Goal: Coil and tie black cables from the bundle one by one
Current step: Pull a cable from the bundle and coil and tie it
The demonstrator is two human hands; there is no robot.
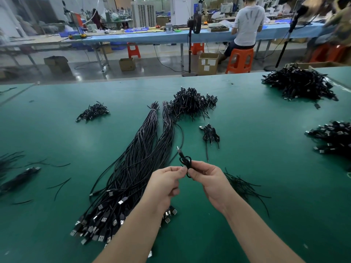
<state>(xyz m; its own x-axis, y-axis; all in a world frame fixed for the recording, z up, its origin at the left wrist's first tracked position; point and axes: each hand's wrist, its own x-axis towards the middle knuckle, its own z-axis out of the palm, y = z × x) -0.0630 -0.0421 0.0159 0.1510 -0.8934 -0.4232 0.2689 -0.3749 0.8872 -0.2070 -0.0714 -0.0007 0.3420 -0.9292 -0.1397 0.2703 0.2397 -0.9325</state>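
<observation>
Both hands raised over the green desk (256,168), close together, almost touching at the fingertips. Left hand (165,183) with fingers curled in, thumb and forefinger pinching at the lower part of a small coiled black cable (185,162). Right hand (209,179) also curled, thumb and first fingers gripping the same coil from the other side. Coil held above the desk, its loops standing up over the fingers, one plug end pointing up and away. One strand trailing from the coil back toward the far piles. Directly under and left of the hands, the long cable bundle (133,168) lying flat on the desk, tied near its far end, with many USB plugs (98,223) spread at the near end. Second thinner bundle (167,130) just beside it on the right. Finished coils in heaps: a large pile (191,103) beyond the bundles, a small pile (93,112) at far left, a few coils (209,133) to the right. Loose black ties (245,186) lying near the right wrist.
</observation>
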